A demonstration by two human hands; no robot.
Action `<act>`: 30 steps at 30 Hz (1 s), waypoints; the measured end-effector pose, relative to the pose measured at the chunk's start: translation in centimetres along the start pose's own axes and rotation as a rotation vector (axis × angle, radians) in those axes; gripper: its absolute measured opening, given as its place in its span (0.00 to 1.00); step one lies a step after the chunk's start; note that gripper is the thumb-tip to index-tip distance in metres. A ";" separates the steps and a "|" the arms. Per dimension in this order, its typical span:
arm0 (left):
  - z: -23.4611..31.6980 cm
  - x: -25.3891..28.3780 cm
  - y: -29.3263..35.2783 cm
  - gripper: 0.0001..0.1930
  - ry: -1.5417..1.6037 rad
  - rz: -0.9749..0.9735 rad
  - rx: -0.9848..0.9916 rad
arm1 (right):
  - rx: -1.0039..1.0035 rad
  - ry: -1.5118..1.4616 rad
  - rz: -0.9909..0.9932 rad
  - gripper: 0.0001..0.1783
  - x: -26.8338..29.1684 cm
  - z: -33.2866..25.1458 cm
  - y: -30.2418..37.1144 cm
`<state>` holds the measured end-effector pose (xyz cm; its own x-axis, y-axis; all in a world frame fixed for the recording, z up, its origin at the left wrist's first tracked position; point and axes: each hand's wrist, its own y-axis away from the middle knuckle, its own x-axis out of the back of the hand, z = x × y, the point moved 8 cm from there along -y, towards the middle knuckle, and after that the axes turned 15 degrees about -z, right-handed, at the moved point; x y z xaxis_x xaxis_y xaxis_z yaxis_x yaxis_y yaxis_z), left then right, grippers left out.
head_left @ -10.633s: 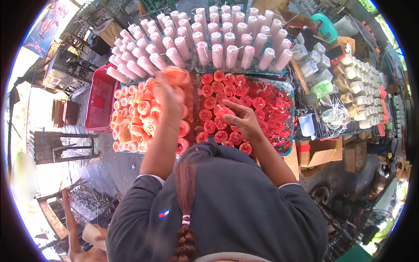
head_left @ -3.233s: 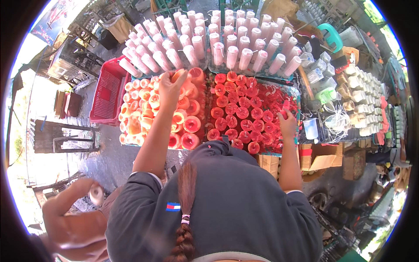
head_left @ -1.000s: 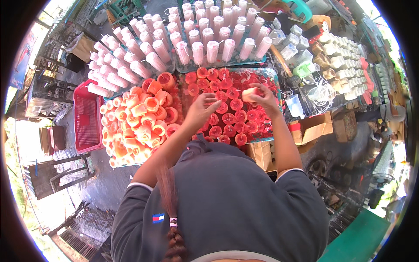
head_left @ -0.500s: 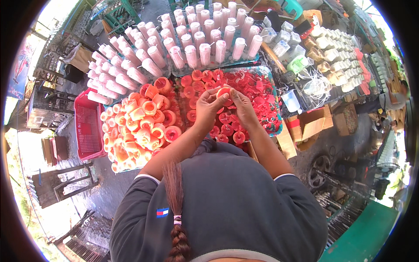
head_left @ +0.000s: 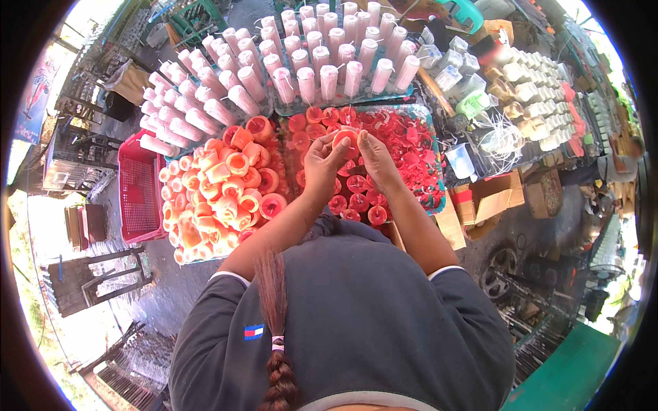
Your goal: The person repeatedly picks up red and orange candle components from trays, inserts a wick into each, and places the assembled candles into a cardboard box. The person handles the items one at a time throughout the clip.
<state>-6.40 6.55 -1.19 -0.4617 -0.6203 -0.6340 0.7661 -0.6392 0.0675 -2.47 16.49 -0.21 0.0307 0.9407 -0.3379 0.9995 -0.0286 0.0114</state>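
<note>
Above the trays, my left hand (head_left: 321, 164) pinches a small round red wax candle (head_left: 346, 136) between thumb and fingers. My right hand (head_left: 379, 163) is closed against the candle's right side, thumb up at its rim; its other fingers are partly hidden. Beneath both hands lies a tray (head_left: 444, 198) of red wax scraps (head_left: 404, 147) and short red candles (head_left: 358, 202) with wicks. To the left, hollow orange wax cups (head_left: 237, 163) are heaped on another tray, beside my left forearm.
Rows of tall pale-pink candles (head_left: 327, 82) stand behind the trays. A red plastic basket (head_left: 140, 188) sits at the left. Rightward are clear plastic cups (head_left: 449, 79), a bundle of white wick string (head_left: 499, 133), pale wax blocks (head_left: 534, 92) and open cardboard boxes (head_left: 492, 198).
Both hands have shifted slightly left with the candle. The right thumb now stands more upright beside it. The surrounding view has tilted a little.
</note>
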 end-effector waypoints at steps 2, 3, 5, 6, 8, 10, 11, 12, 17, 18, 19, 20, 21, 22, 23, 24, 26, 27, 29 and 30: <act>0.1 0.2 0.0 0.23 -0.055 -0.028 0.014 | -0.208 -0.053 0.022 0.23 -0.3 -0.2 0.3; 0.0 0.5 0.0 0.23 -0.135 -0.044 0.025 | -0.312 -0.079 0.034 0.23 -0.2 0.1 0.5; 0.3 0.3 0.1 0.23 -0.247 -0.076 0.054 | -0.348 -0.170 -0.022 0.23 0.5 0.6 0.5; 0.5 0.2 0.2 0.23 -0.278 -0.090 0.068 | -0.367 -0.216 -0.050 0.22 0.5 0.9 0.5; 1.0 0.0 0.4 0.24 -0.329 -0.102 0.073 | -0.343 -0.262 -0.020 0.21 0.3 0.7 0.5; 1.5 -0.2 0.6 0.24 -0.374 -0.105 0.049 | -0.301 -0.322 0.017 0.20 0.2 0.9 0.6; 1.5 -0.1 0.5 0.24 -0.424 -0.111 0.033 | -0.270 -0.359 0.039 0.19 0.3 1.4 0.6; 1.3 0.2 0.4 0.23 -0.474 -0.118 0.017 | -0.239 -0.397 0.061 0.19 0.5 1.8 0.6; 2.3 -1.9 1.0 0.22 -0.502 -0.161 0.007 | -0.080 -0.449 0.141 0.17 1.1 2.8 0.3; 2.2 -1.8 1.0 0.21 -0.519 -0.149 0.025 | -0.050 -0.423 0.136 0.17 1.3 2.9 0.3; 2.1 -1.7 1.0 0.21 -0.536 -0.134 0.041 | -0.021 -0.397 0.128 0.18 1.2 2.7 0.3; 1.8 -1.3 0.8 0.20 -0.445 -0.120 0.026 | -0.054 -0.372 0.119 0.18 1.0 2.7 0.3; 1.1 -0.6 0.5 0.19 -0.355 -0.107 0.012 | -0.086 -0.347 0.109 0.18 0.8 2.5 0.4; 0.9 -0.4 0.1 0.19 -0.265 -0.098 0.000 | -0.115 -0.323 0.104 0.19 0.5 2.2 0.5; 1.0 -0.1 0.0 0.18 -0.269 -0.075 -0.005 | -0.106 -0.338 0.088 0.20 0.0 1.7 0.5; 1.3 0.3 0.0 0.17 -0.273 -0.052 -0.009 | -0.096 -0.353 0.073 0.21 -0.8 1.3 0.6; 1.4 0.6 -0.4 0.16 -0.180 -0.045 -0.036 | -0.110 -0.323 0.039 0.25 -1.3 1.4 0.8; 1.3 0.6 -0.4 0.16 -0.160 -0.039 -0.030 | -0.079 -0.344 0.031 0.24 -1.3 1.5 0.8; 1.3 0.4 -0.3 0.16 -0.124 -0.032 -0.015 | -0.012 -0.389 0.019 0.22 -1.3 1.6 0.7; 1.4 -0.3 -0.1 0.16 -0.128 -0.089 -0.004 | 0.050 -0.411 0.022 0.22 -0.9 2.1 0.8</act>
<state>-7.00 6.17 0.09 -0.5811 -0.6142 -0.5339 0.7212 -0.6926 0.0117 -1.74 14.91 -1.85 0.0399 0.7267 -0.6858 0.9971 -0.0735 -0.0198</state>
